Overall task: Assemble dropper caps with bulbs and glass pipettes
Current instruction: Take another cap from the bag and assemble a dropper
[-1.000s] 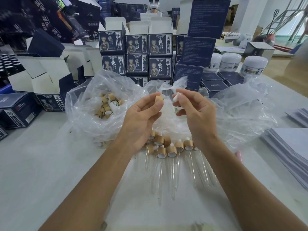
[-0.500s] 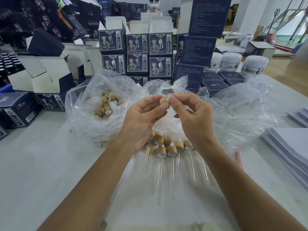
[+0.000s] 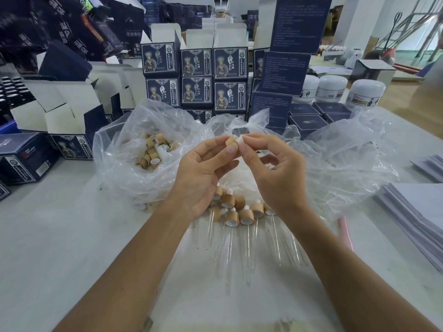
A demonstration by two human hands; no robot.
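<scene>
Above the grey table (image 3: 60, 236), in front of the crumpled clear plastic bags (image 3: 347, 159), the left hand (image 3: 203, 173) pinches a small tan wooden-looking ring cap (image 3: 231, 141) while the right hand (image 3: 271, 173) grasps a soft white rubber bulb (image 3: 240, 138) at the cap's opening, probably to seat it. Below the hands lie finished droppers (image 3: 239, 216) with thin smooth glass pipettes, kept together near the worker so they can be counted.

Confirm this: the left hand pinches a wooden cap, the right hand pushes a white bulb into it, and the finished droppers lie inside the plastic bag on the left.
One detail is wrong. The left hand pinches the wooden cap and the right hand holds the white bulb at it, but the finished droppers lie on the table below the hands, outside the plastic bag, as the head view shows.
</scene>
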